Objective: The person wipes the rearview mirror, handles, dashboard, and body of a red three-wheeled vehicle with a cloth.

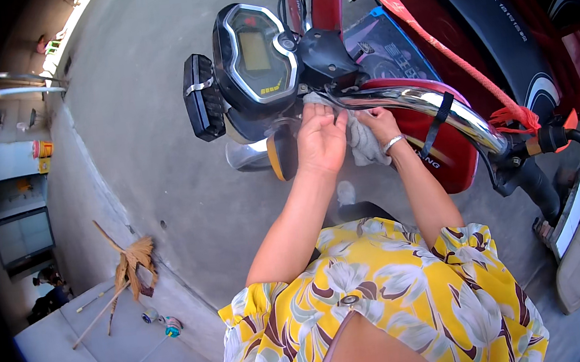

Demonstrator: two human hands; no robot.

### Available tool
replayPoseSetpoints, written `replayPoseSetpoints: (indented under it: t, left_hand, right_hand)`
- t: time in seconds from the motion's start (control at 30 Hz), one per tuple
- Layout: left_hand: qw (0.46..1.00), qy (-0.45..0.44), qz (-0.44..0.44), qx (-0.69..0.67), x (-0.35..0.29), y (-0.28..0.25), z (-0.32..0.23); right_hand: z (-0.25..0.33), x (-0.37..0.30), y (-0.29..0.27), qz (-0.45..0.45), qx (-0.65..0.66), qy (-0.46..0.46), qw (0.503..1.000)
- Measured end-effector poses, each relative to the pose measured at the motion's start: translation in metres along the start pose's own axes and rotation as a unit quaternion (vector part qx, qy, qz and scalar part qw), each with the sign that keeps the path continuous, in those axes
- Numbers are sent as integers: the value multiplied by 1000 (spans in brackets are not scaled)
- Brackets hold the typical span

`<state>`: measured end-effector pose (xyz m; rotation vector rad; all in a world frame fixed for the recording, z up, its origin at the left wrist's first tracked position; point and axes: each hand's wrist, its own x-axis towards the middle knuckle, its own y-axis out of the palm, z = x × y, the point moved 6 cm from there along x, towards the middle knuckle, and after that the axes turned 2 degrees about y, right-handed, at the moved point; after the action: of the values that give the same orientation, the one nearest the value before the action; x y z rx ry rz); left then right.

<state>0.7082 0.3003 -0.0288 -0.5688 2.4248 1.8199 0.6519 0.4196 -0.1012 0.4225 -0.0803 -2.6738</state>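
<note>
A red motor vehicle with a chrome handlebar (420,105) and a black instrument display (255,52) stands in front of me. My left hand (321,142) is just under the display, palm turned up. Its fingers press together on a grey cloth (365,146) against the front of the vehicle. Below the chrome bar is my right hand (381,126), with a silver bracelet at the wrist. Its bent fingers hold the same cloth, which hangs down between my hands. The cloth partly hides the fingertips of both hands.
A black lamp (203,97) juts out left of the display, and an orange-edged lamp (280,155) sits below it. A mirror (570,211) is at the right, near a red cord (460,50). A straw broom (133,264) lies by the step at the left.
</note>
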Motion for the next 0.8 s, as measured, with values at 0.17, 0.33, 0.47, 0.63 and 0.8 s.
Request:
replayPoseSetpoints:
  t: [0.17,0.33,0.47,0.63,0.8]
  left_hand:
    - [998,-57,-3,7,-14,-10,5]
    - [992,-121,17,32,-21,-11,28]
    - [996,-63,40,40,2,-7,11]
    - [989,-67,42,-126,13,-30,0]
    - [996,-51,-33,-60,-37,-18,-12]
  right_hand:
    - [-21,-11,-17,-26,53,84,995]
    - [-7,-29,-27,50,-28,28,998]
    - [29,-32,4,80,40,50,995]
    - [39,-4,28,1,-169,-107,980]
    - [21,-36,15,83,-330,-51,939]
